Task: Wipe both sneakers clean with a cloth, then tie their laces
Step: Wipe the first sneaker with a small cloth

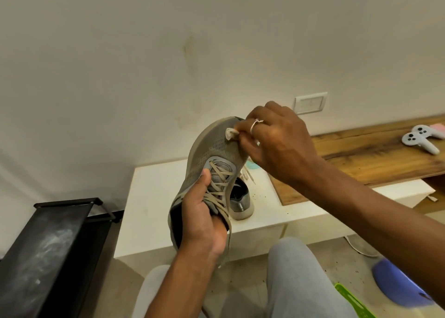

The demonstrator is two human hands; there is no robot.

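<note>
Left hand [202, 219]: closed around the heel and collar of the grey sneaker [209, 153], thumb on the laces [218, 180], toe lifted toward 12 o'clock.
Right hand [274, 139]: at 1 o'clock of the toe, fingertips pinched on a small white cloth [231, 133] touching the mesh.
Second sneaker [239, 200]: stands behind, on the white table [154, 197].

Your left hand [202, 217] sits low at centre, forearm coming up from the bottom edge, fingers curled in a closed grip, thumb up and fwd. Your right hand [272, 137] is higher and further out, arm reaching in diagonally from the lower right, wrist bent, fingertips [240, 127] pinched together, ring on one finger.
</note>
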